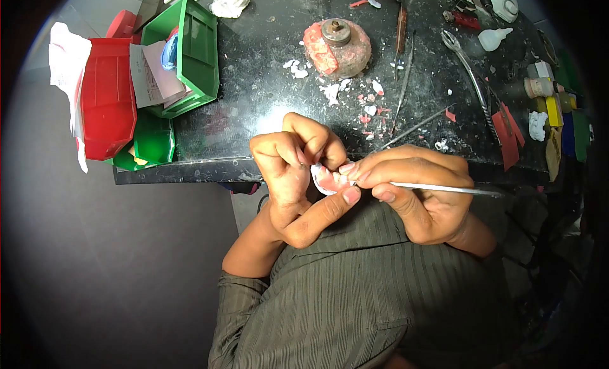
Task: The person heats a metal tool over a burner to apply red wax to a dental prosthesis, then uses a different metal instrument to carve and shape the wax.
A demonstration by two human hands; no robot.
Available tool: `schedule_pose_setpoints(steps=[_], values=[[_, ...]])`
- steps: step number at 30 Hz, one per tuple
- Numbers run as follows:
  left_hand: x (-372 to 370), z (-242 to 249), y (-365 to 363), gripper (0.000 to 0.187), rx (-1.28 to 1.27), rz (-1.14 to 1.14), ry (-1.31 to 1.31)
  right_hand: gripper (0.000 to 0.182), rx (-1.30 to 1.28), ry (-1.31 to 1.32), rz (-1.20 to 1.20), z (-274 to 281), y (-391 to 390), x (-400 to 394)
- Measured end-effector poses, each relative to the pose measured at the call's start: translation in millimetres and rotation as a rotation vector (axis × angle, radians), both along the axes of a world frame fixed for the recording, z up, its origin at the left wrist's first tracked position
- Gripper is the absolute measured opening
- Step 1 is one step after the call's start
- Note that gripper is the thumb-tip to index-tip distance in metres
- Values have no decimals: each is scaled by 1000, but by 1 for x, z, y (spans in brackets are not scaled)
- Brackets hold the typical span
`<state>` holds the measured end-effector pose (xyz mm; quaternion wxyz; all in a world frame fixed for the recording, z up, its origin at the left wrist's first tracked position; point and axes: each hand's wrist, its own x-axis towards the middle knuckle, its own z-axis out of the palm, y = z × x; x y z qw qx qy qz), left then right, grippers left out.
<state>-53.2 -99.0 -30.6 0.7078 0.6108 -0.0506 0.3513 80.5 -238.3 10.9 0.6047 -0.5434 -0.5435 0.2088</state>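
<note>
Near the table's front edge, my left hand [301, 185] is closed round a small pink and white dental piece [328, 180], with its thumb at the lower rim and bent fingers above. My right hand [425, 191] pinches a thin metal tool [444, 189] between thumb and fingers. The tool's handle points right; its tip lies by the piece's right side, partly hidden by the fingertips. The right fingertips touch or nearly touch the piece.
A round burner [346, 48] stands at the back middle among pink and white scraps. Green [200, 58] and red bins [108, 99] are at the left. Metal tools [469, 71], pink sheets [505, 137] and small bottles [538, 87] lie to the right.
</note>
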Motion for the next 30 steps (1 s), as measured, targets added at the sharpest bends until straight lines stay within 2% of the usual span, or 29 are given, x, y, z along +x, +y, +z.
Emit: schedule_pose_setpoints(steps=[5, 7, 9, 11, 14, 16, 18, 19, 20, 21, 23, 25, 27, 28, 30], values=[[-2, 0, -2, 64, -48, -15, 3, 9, -10, 13, 30, 0, 1, 2], [-6, 4, -2, 71, -97, -28, 136, 9, -33, 21, 40, 0, -1, 4], [-4, 0, 0, 69, -111, -54, 87, 10, -55, 29, 49, -2, -2, 5], [-2, 1, 0, 66, -121, -78, 36, 12, -9, 180, -10, -6, -1, 6], [-3, 7, -3, 69, -410, -132, 85, 18, 79, 196, -78, -10, -1, 8], [-2, 8, -2, 69, -419, -146, 70, 26, 219, 281, -150, -14, 0, 4], [-2, 7, -2, 69, -431, -162, 58, 25, 235, 294, -131, -13, -3, 1], [-2, 6, -3, 68, -350, -114, 70, 25, 250, 306, -113, -12, -4, 0], [-1, 5, -4, 68, -269, -67, 80, 26, 213, 210, -88, -11, -6, 3], [-1, 4, -4, 68, -269, -68, 80, 26, 213, 210, -89, -9, -6, 6], [-1, 5, -4, 67, -115, 12, 103, 32, 202, -105, -30, -7, -4, 12], [0, 5, -3, 66, -58, 28, 100, 35, 238, -79, 4, -3, -3, 13], [1, 5, -1, 64, 53, 59, 95, 36, 153, -154, 125, 11, -6, 17], [2, 3, -1, 64, 52, 60, 95, 42, 243, -105, 96, 3, -3, 11], [3, -2, -2, 63, 21, 43, 32, 43, 232, -110, 100, 1, -2, 11]])
